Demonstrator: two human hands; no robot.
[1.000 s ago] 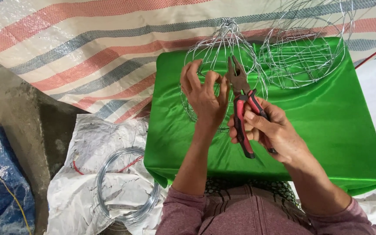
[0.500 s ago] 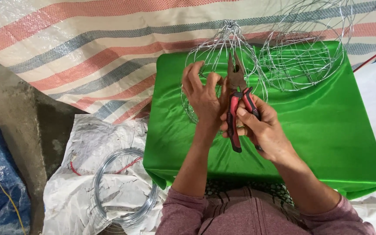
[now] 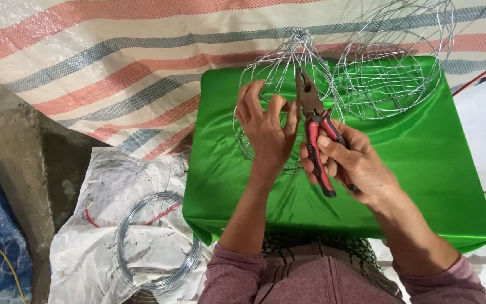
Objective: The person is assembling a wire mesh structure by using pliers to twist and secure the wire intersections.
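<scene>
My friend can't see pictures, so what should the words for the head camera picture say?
A person's right hand holds red-and-black pliers beside the left hand, which touches a round wire frame on a green cloth-covered table. A second wire frame sits at the far edge, and a coil of wire lies on white sacking below left.

a thin silver wire frame (image 3: 288, 73), rounded and gathered to a knot at its top, is lying on the green cloth. red-and-black-handled pliers (image 3: 317, 132) are pointing up toward it, dark metal nose nearly shut, touching the wires.
</scene>
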